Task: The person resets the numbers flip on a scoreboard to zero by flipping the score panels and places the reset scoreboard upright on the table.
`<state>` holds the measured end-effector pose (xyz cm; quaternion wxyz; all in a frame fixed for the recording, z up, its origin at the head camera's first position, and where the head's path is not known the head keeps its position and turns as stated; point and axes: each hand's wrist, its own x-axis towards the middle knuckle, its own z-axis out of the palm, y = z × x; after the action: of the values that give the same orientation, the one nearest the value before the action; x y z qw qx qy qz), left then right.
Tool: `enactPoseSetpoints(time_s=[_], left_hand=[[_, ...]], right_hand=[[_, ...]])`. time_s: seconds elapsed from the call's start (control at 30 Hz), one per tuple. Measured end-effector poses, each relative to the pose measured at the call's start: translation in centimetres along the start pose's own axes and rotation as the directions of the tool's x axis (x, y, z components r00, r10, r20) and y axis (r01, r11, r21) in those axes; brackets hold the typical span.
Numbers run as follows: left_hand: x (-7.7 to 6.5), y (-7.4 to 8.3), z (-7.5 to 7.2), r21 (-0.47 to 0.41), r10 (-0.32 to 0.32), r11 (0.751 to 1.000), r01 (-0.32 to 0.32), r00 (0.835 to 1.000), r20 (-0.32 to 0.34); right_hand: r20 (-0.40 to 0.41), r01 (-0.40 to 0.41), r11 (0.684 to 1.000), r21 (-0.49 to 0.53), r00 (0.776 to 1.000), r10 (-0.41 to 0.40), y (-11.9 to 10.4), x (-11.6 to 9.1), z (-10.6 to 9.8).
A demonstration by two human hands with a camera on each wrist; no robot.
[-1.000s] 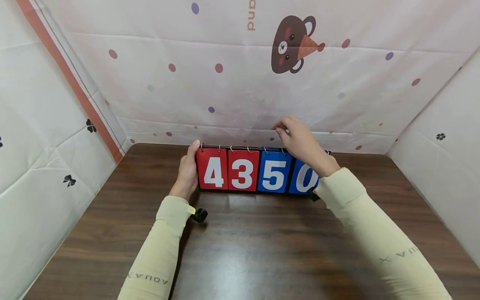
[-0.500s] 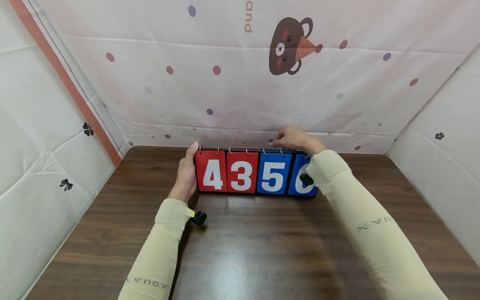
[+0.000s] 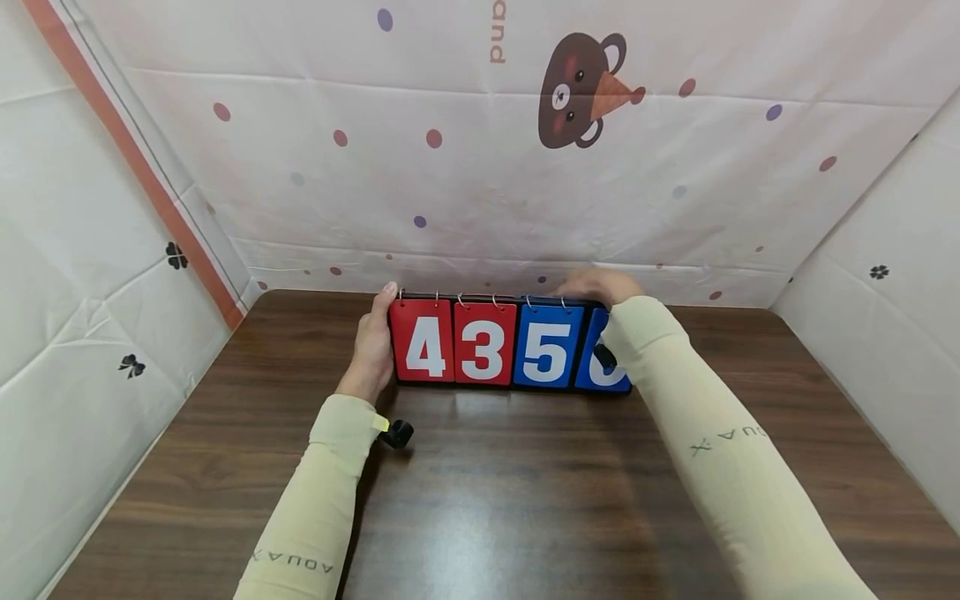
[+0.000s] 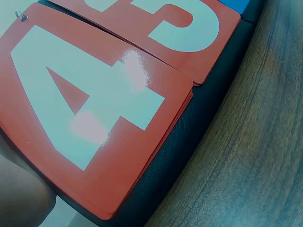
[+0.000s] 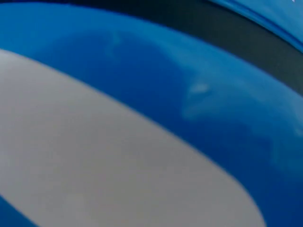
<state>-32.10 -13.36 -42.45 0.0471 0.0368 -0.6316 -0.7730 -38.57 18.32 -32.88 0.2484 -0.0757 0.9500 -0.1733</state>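
A flip scoreboard point(image 3: 514, 388) stands upright on the table, its ringed cards reading red 4 point(image 3: 423, 343), red 3 point(image 3: 484, 343), blue 5 point(image 3: 547, 343) and a partly covered blue 0 point(image 3: 588, 367). My left hand point(image 3: 372, 346) grips its left end, with the thumb at the top corner; part of that hand point(image 4: 23, 189) shows beside the 4 card in the left wrist view. My right hand point(image 3: 606, 286), blurred, reaches over the top edge above the blue cards, its fingers hidden behind the board. In the right wrist view the 0 card point(image 5: 142, 142) fills most of the frame.
The board rests on a dark wooden table point(image 3: 480, 500), close to a back wall cloth point(image 3: 315, 192) printed with dots and a bear. Pale cloth walls stand at left and right. Black wrist cameras sit on both sleeves, the right one overlapping the 0 card.
My right hand has come down from above the board to behind its top edge, and the right sleeve now covers more of the 0 card. My left hand keeps its grip.
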Motion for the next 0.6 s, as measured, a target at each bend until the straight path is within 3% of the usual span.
enactPoseSetpoints(time_s=[0.1,0.33,0.6], left_hand=[[-0.01,-0.03,0.00,-0.003,0.000,1.000,0.000,1.000,0.004],[0.02,0.06,-0.02,0.006,0.003,1.000,-0.004,1.000,0.005],[0.00,0.07,0.01,0.011,0.002,1.000,-0.002,1.000,0.005]], right_hand=[[0.013,0.021,1.000,-0.012,1.000,-0.021,0.08,0.13,0.03],[-0.005,0.165,0.981,-0.097,0.986,-0.167,0.29,0.48,0.08],[-0.004,0.175,0.982,-0.070,0.984,-0.176,0.19,0.37,0.12]])
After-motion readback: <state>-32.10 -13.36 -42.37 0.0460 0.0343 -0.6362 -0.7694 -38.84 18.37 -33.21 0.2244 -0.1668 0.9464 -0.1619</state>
